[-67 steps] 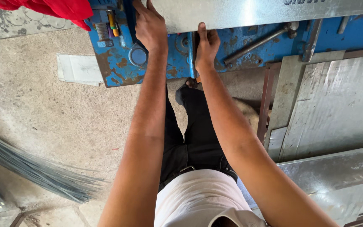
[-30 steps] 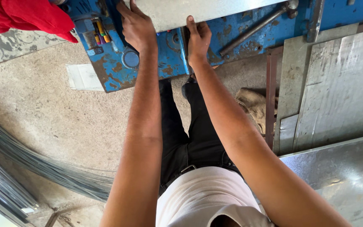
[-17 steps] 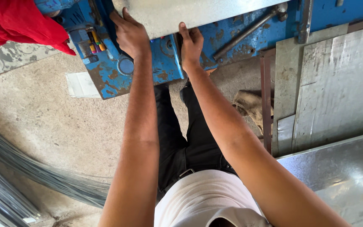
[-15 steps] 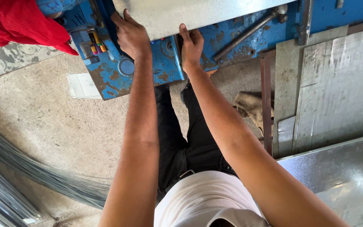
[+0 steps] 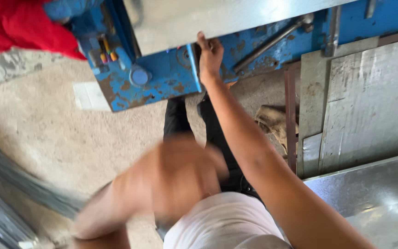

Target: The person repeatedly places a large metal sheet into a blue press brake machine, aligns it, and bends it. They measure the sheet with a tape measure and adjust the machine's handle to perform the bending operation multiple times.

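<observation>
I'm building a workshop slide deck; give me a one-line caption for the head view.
Right hand on a metal sheet at a blue machine; left hand blurred near the body.

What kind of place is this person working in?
Probably a sheet-metal workshop. A worn blue machine holds a metal sheet, more cut sheets lie about, and the floor is bare concrete.

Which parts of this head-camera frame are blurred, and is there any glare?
Head view: the left hand is smeared by motion blur, its fingers unreadable; the right hand on the metal sheet is only slightly soft; glare brightens that sheet's top; the wire bundle at lower left is streaked.
</observation>
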